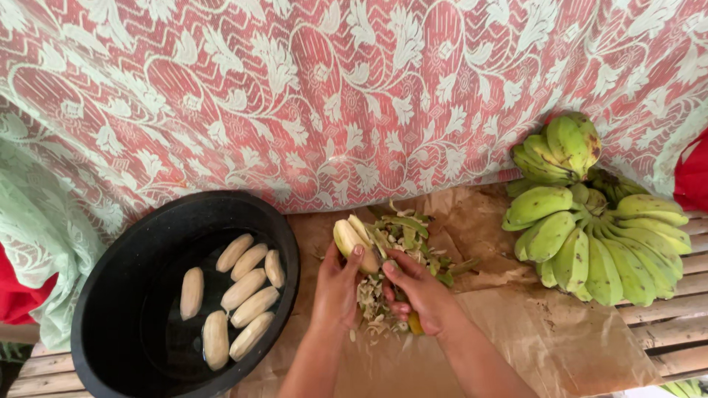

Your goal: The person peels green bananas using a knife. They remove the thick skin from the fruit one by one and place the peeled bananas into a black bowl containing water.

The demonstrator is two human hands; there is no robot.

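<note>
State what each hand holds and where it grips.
Left hand holds a half-peeled banana around its lower end. Right hand grips a tool by its yellow handle; the tool's kind cannot be told.

Left hand (338, 284) grips a half-peeled banana (352, 239); right hand (420, 293) at its 3 o'clock holds a peeler-like tool, blade hidden, against it, over a pile of green peels (404, 236) on brown paper (560, 339). Black tub (110, 295) at 9 o'clock holds peeled bananas (240, 291) in water. Green banana bunch (597, 236) at 3 o'clock, patterned red-and-white cloth (332, 88) at 12.
</note>
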